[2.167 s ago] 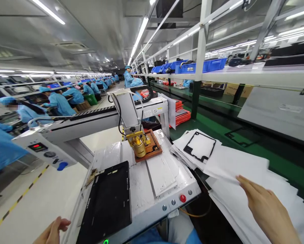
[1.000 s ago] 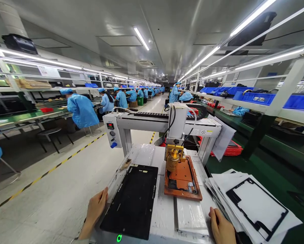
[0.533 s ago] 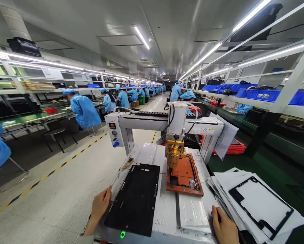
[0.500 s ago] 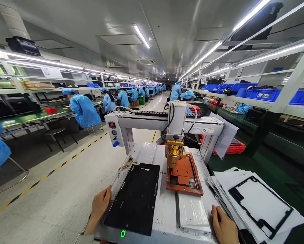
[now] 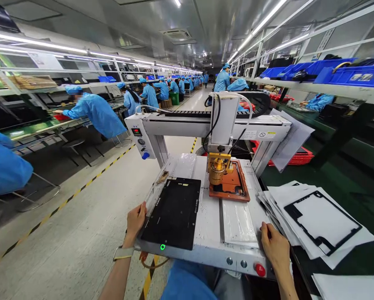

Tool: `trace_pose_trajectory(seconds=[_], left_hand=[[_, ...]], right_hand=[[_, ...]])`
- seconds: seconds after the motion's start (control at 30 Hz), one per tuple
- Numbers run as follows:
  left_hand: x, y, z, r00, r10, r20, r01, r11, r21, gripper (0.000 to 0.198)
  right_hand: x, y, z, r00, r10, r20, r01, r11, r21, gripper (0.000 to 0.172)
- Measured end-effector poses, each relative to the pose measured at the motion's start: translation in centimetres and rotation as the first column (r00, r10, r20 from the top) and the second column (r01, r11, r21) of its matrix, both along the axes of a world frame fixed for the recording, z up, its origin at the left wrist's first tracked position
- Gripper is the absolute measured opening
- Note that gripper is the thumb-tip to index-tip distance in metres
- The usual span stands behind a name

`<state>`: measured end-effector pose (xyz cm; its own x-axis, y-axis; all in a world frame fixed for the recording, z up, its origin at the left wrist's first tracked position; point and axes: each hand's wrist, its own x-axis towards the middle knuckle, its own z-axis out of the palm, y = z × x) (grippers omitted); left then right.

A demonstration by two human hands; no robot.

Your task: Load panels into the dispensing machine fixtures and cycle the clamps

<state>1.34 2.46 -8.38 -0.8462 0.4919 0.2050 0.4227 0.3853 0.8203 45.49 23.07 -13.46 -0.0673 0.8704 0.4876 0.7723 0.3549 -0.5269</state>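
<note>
My left hand [image 5: 136, 220] rests on the left front edge of a white gantry machine [image 5: 205, 125], its fingers curled beside a black flat panel [image 5: 173, 212] lying on the machine bed. My right hand [image 5: 275, 249] grips the bed's right front corner, close to a red button [image 5: 260, 270]. A brass dispensing head [image 5: 217, 170] hangs over an orange-brown fixture [image 5: 230, 185] at the back of the bed. Neither hand holds a loose object.
White sheets with a black frame-shaped gasket [image 5: 326, 220] are stacked on the green bench [image 5: 346, 175] to the right. Red trays [image 5: 299, 156] lie beyond them. Blue bins [image 5: 346, 73] line the upper shelf. People in blue coats work along benches at left and far down the aisle [image 5: 81, 216].
My right hand left the white sheets and came to the machine's right front corner; my left hand rose to its left edge. The view has tilted down. The dispensing head stays over the fixture.
</note>
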Motion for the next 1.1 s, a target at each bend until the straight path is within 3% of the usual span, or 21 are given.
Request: trace_pose_trajectory(seconds=[0.2,0.33,0.47,0.6,0.67,0.77,0.83,0.87,0.97,1.1], left_hand=[[0.2,0.3,-0.4,0.999,0.027,0.036,-0.029,0.998,0.051,0.053],[0.0,0.8,0.2,0.997,0.028,0.075,-0.037,0.993,0.109,0.055],[-0.4,1.6,2.1,0.994,-0.068,0.081,0.053,0.984,0.167,0.06],[1.1,3.3,5.3,0.959,-0.28,0.035,0.269,0.944,0.189,0.065],[3.3,4.7,7.0,0.853,-0.521,-0.039,0.52,0.841,0.153,0.066],[8.0,7.6,9.0,0.453,-0.869,-0.199,0.885,0.464,-0.013,0.065],[11.3,9.9,9.6,0.19,-0.936,-0.297,0.949,0.253,-0.19,0.058],[12.9,11.1,9.7,0.111,-0.942,-0.316,0.952,0.192,-0.238,0.054],[16.7,14.5,9.1,-0.009,-0.938,-0.346,0.936,0.114,-0.333,0.046],[19.5,18.0,7.9,-0.077,-0.93,-0.359,0.888,0.099,-0.448,0.041]], right_hand=[[0.2,0.1,-0.2,1.0,0.01,0.025,-0.01,1.0,0.005,0.067],[0.1,-0.1,0.0,1.0,0.017,0.018,-0.017,1.0,0.017,0.065],[0.3,-0.1,-0.1,0.999,0.033,0.017,-0.034,0.999,0.013,0.062],[0.4,-0.1,-0.3,0.999,0.045,-0.006,-0.046,0.999,-0.016,0.059],[0.4,-0.1,-0.4,0.999,0.048,-0.025,-0.049,0.998,-0.032,0.059],[0.2,-0.1,-0.3,0.998,0.047,-0.051,-0.05,0.998,-0.048,0.059],[0.1,-0.1,-0.1,0.997,0.042,-0.067,-0.045,0.998,-0.051,0.061],[0.1,-0.2,0.0,0.996,0.039,-0.077,-0.043,0.998,-0.053,0.062],[0.0,-0.3,0.5,0.993,0.041,-0.111,-0.049,0.996,-0.073,0.064],[0.0,-0.7,1.3,0.987,0.028,-0.161,-0.043,0.995,-0.09,0.066]])
